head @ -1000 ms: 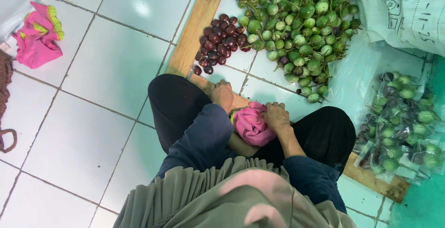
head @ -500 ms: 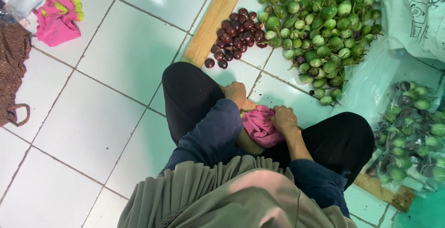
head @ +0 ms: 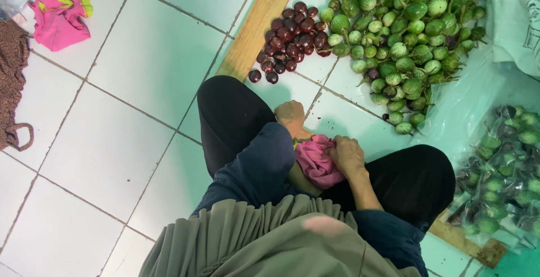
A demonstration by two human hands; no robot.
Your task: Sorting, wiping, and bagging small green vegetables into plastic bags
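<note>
In the lap, between black-trousered knees, lies a crumpled pink cloth (head: 316, 161), its long axis running from the left hand (head: 291, 117) down toward the right hand (head: 347, 154). The right hand is clamped on the cloth's right edge, fingers curled into the folds; the left hand rests closed at its upper corner, though whether it truly pinches the cloth I cannot tell. Both touch it; nothing stands between. Beyond the cloth on the tiled floor (head: 140, 80) sits a small heap of dark purple eggplants (head: 289, 40) by a wooden plank (head: 256, 26), then, farther right, a large pile of green eggplants (head: 402, 35). Bagged green ones (head: 503, 175) lie right of the cloth.
</note>
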